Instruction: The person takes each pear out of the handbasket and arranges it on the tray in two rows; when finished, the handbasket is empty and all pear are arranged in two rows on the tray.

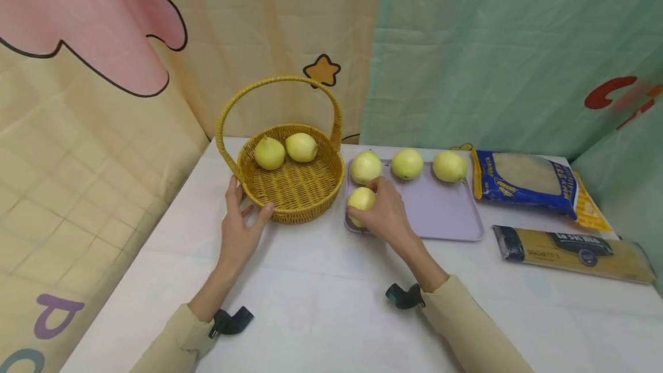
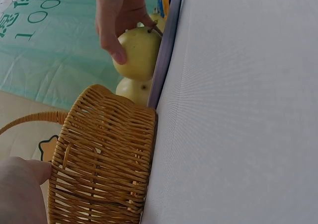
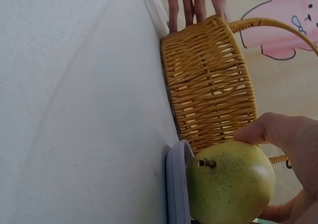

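Observation:
A yellow-green pear (image 3: 231,182) with a short stem is gripped between my right thumb and fingers at the left end of the lilac tray (image 1: 440,220). That right hand (image 1: 385,212) reaches in from the front. Three more pears stand along the tray's back edge, the nearest pear (image 1: 365,167) just behind the held one. To the left is a round wicker basket (image 1: 300,189) with a tall handle, and two pears (image 1: 269,153) lie inside it. My left hand (image 1: 240,229) rests against its front left side, fingers spread along the wall and thumb (image 2: 37,170) at the rim.
Right of the tray lies a blue and yellow bag (image 1: 528,183). In front of that bag is a pack of spaghetti (image 1: 580,253). The white tabletop (image 1: 311,292) ends at printed curtains (image 1: 466,56) behind the basket and tray.

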Demonstrator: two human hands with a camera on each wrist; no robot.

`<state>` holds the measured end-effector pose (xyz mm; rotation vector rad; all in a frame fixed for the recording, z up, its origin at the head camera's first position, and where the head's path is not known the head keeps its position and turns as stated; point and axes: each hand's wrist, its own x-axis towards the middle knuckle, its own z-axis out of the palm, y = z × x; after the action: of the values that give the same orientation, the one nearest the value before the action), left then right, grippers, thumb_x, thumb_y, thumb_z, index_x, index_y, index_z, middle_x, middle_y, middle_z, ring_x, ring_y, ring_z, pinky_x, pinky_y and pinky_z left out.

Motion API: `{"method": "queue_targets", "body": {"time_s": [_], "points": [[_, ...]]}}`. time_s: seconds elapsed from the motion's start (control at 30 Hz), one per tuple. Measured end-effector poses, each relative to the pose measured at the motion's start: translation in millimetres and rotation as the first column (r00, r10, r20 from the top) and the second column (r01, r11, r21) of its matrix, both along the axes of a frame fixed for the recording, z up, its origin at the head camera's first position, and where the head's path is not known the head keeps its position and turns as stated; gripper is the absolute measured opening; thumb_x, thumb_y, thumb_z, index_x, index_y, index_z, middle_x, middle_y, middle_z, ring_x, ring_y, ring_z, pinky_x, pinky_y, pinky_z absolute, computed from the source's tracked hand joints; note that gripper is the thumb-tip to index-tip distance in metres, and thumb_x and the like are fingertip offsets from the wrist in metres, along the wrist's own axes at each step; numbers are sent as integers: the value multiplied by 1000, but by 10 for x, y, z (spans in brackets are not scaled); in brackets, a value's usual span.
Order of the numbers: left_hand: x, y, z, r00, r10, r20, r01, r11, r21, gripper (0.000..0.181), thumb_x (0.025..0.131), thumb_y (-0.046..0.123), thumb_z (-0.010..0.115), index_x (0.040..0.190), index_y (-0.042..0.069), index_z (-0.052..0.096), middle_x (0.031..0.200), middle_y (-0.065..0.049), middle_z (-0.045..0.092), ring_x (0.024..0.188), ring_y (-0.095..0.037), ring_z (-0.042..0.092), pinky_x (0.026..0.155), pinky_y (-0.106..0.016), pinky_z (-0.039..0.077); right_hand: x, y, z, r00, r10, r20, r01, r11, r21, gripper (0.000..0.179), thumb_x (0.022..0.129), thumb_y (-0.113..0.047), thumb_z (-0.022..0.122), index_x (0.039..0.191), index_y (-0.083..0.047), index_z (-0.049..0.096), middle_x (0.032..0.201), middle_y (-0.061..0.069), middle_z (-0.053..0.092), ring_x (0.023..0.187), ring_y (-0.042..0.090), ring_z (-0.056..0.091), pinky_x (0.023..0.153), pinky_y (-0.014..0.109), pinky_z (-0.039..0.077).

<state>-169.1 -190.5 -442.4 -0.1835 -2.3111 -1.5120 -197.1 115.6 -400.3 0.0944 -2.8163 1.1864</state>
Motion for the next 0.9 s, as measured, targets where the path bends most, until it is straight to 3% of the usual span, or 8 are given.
{"method": "queue_targets", "body": {"time_s": [0.2,0.5,0.9], "points": [[-2,5,-3,1000,-1,11,1,1000,-1,95,104,24,68,171,21,1,171,-22,27,156,-36,33,120,-59,42,13,40,25,999,17,50,-19,999,44,56,84,-45,81,115,-4,57,107,12,64,93,26,59,75,35,49],[1,6,22,1000,7,13,-7,1000,-1,96,104,26,69,171,21,1,172,-20,27,156,-37,34,120,-58,42,17,91,121,994,48,96,-57,995,83,69,88,-58,77,130,-4,64,122,17,72,113,35,67,91,50,57],[7,3,23,1000,9,21,-9,1000,-1,97,103,27,70,171,21,1,171,-21,28,156,-36,34,120,-57,43,10,120,109,994,78,81,-82,995,52,68,91,-59,74,130,-4,65,121,17,73,116,35,68,92,51,59]]}}
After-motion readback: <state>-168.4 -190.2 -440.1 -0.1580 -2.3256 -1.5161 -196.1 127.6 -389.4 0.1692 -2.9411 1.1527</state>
